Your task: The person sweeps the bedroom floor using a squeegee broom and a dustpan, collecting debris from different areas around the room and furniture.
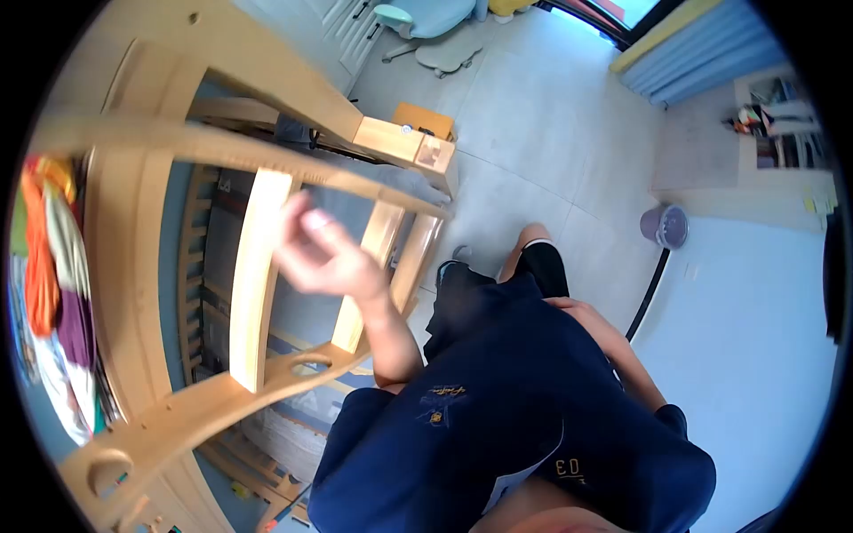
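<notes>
My left hand is raised beside a wooden bunk-bed ladder, its fingers loosely curled, apart and slightly blurred. Behind those fingers is a pale, flat ladder rung; whether they touch it I cannot tell. Nothing shows in this hand. Another rung lies just past the wrist, between the ladder's two side rails. At my hip, my right hand lies against the dark shirt and the black shorts, its fingers stretched out and holding nothing visible.
The wooden bed frame fills the left side, with colourful clothes hanging beyond it. A purple bin stands right, near a pale blue surface. A light blue swivel chair is at the back on the grey tiled floor.
</notes>
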